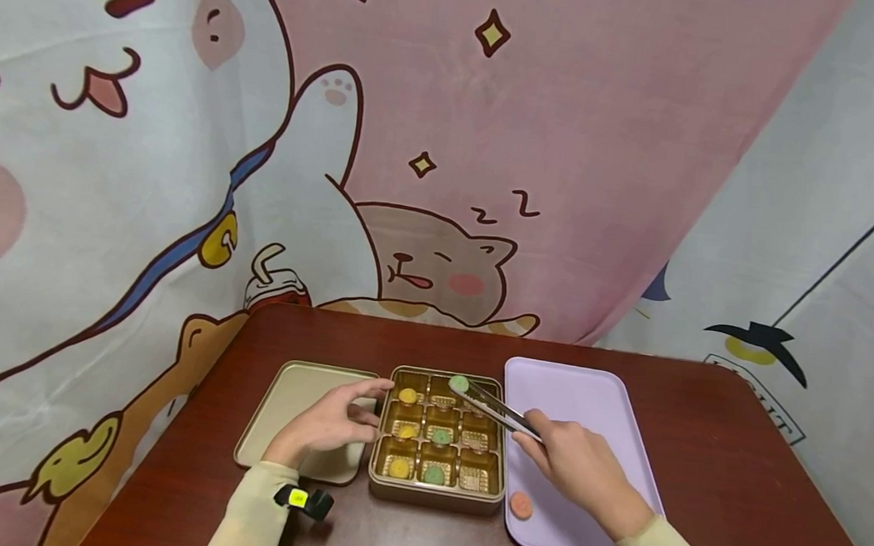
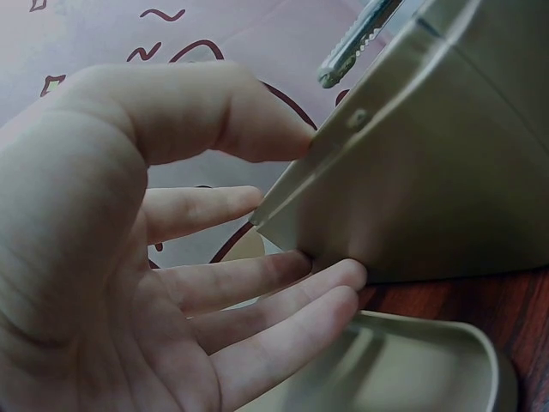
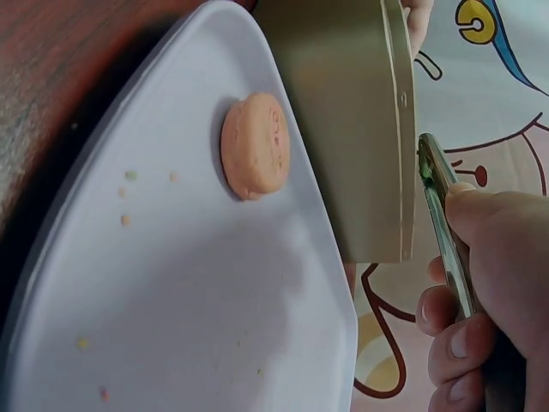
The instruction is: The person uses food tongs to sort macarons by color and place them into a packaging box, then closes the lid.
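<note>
My right hand grips metal tongs with dark handles. At their tips is a green macaron, over the back middle compartment of a gold tin; whether it touches the bottom cannot be told. Yellow macarons sit in the left column, green ones in the middle column. My left hand is at the tin's left side, its thumb and fingertips against the rim and wall. A peach macaron lies on the purple tray.
Left of the tin, partly under my left hand, lies a flat gold lid. Colored crumbs dot the tray. All of it stands on a dark red wooden table, with a cartoon cloth hanging behind.
</note>
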Available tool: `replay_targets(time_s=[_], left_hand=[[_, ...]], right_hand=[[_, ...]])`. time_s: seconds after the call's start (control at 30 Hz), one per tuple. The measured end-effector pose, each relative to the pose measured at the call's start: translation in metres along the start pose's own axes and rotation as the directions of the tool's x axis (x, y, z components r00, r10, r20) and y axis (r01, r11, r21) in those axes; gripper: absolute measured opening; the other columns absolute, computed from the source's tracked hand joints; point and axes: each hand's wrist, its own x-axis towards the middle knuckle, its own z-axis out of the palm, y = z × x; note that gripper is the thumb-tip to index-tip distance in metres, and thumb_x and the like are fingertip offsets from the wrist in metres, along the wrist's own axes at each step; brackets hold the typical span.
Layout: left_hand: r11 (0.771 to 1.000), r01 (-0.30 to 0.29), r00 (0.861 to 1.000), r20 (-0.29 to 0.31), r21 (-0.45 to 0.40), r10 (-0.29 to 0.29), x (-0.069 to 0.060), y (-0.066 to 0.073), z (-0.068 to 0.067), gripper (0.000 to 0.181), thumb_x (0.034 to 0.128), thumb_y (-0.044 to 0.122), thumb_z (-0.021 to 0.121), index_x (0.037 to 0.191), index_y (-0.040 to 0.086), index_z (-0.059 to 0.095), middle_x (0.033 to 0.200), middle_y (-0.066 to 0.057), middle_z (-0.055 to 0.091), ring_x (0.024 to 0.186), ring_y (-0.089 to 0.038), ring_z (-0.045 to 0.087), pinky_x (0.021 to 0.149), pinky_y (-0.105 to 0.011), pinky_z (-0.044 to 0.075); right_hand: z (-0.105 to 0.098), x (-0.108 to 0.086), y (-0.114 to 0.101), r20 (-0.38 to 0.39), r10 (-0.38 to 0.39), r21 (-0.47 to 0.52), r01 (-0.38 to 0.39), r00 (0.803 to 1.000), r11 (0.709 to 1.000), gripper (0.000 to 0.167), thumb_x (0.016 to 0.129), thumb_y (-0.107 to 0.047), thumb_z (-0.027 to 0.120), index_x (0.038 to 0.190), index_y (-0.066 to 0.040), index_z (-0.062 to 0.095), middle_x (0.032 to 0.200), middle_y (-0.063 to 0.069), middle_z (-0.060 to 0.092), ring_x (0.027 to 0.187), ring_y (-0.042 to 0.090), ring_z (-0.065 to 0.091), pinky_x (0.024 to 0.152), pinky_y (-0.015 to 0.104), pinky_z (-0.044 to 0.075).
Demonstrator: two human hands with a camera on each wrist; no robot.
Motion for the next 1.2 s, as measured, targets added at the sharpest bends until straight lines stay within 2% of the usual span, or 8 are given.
replay_targets(time_s=[0.13, 0.4, 0.63, 0.97, 1.2], left_hand=[[1.000, 0.005, 1.000, 0.000, 0.001, -0.005, 0.001, 0.000, 0.000, 0.078, 0.0861, -0.007, 0.071, 0.158, 0.004, 0.042, 0.154, -0.031, 0.045, 0.115, -0.037, 0.070, 0.085, -0.033, 0.063], [1.000, 0.009, 1.000, -0.001, 0.001, -0.009, 0.001, 0.001, 0.001, 0.079, 0.0859, -0.006, 0.071, 0.159, 0.005, 0.043, 0.154, -0.030, 0.046, 0.115, -0.036, 0.070, 0.085, -0.033, 0.063], [1.000, 0.001, 1.000, -0.006, 0.008, 0.000, 0.000, 0.000, 0.000, 0.080, 0.0838, -0.008, 0.070, 0.158, 0.004, 0.043, 0.153, -0.032, 0.046, 0.115, -0.037, 0.070, 0.085, -0.034, 0.063], [1.000, 0.006, 1.000, -0.003, 0.015, -0.006, 0.001, 0.001, 0.001, 0.080, 0.0846, -0.006, 0.070, 0.159, 0.004, 0.042, 0.153, -0.031, 0.047, 0.115, -0.036, 0.070, 0.085, -0.033, 0.063], [1.000, 0.002, 1.000, -0.006, 0.020, -0.002, 0.001, 0.001, 0.001, 0.080, 0.0845, -0.005, 0.071, 0.158, 0.004, 0.042, 0.151, -0.031, 0.049, 0.113, -0.036, 0.071, 0.085, -0.034, 0.063]], right_hand=[[0.001, 0.003, -0.003, 0.001, -0.018, -0.007, 0.018, 1.000, 1.000, 0.027, 0.098, -0.043, 0.072, 0.088, -0.026, 0.054, 0.060, -0.016, 0.041, 0.051, 0.008, 0.040, 0.041, 0.030, 0.031], [0.000, 0.005, -0.007, -0.004, -0.032, -0.026, 0.032, 0.999, 0.999, 0.029, 0.097, -0.043, 0.074, 0.095, -0.019, 0.058, 0.059, -0.010, 0.050, 0.051, 0.014, 0.052, 0.041, 0.035, 0.039], [-0.001, 0.001, -0.006, 0.001, -0.019, -0.020, 0.019, 1.000, 1.000, 0.030, 0.097, -0.043, 0.074, 0.096, -0.017, 0.059, 0.059, -0.011, 0.049, 0.050, 0.014, 0.051, 0.041, 0.034, 0.038], [-0.004, -0.004, -0.005, 0.007, 0.004, -0.011, -0.003, 1.000, 1.000, 0.027, 0.098, -0.044, 0.073, 0.099, -0.020, 0.060, 0.060, -0.014, 0.046, 0.050, 0.010, 0.045, 0.041, 0.032, 0.035], [-0.005, -0.010, -0.002, -0.007, 0.023, -0.011, -0.023, 1.000, 1.000, 0.026, 0.096, -0.042, 0.075, 0.099, -0.020, 0.061, 0.062, -0.012, 0.053, 0.051, 0.013, 0.051, 0.041, 0.034, 0.037]])
